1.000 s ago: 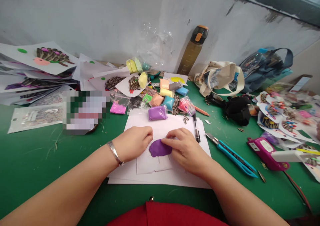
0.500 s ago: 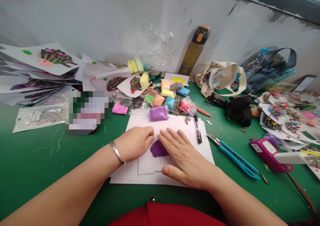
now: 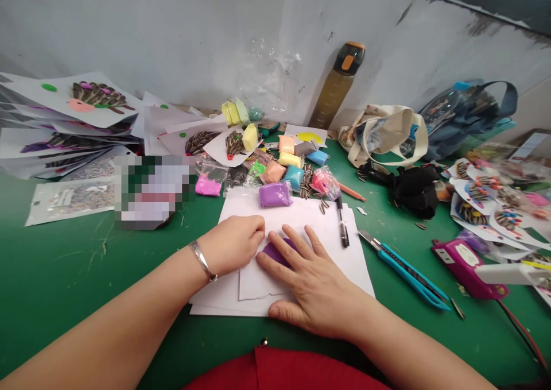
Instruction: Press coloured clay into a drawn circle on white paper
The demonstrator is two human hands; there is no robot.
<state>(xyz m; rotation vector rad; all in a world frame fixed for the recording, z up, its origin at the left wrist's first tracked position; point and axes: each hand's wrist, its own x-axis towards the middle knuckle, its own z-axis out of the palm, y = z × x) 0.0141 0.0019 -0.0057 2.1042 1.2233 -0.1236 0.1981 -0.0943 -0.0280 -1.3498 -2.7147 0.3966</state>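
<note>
A flattened piece of purple clay [image 3: 275, 253] lies on a small white sheet [image 3: 253, 284], which rests on larger white paper [image 3: 215, 302]. Over the clay spreads my right hand [image 3: 303, 275], palm down with fingers apart, covering much of it. To the clay's left, my left hand [image 3: 240, 243] is closed in a fist on the paper. Whatever it may hold is hidden. Just beyond both hands sits a wrapped purple clay packet [image 3: 275, 195]. A black pen [image 3: 342, 223] lies on the paper to the right.
A blue utility knife [image 3: 404, 269] and a magenta glue gun [image 3: 469, 269] lie at right. Coloured clay packets [image 3: 293, 177] and sunflower seeds [image 3: 306, 183] are behind the paper. Finished seed pictures [image 3: 99, 100] are stacked at left. A bottle [image 3: 338, 85] stands by the wall.
My right hand has shifted slightly left and its fingers have spread wider, hiding more of the purple clay. My left fist stays in about the same place.
</note>
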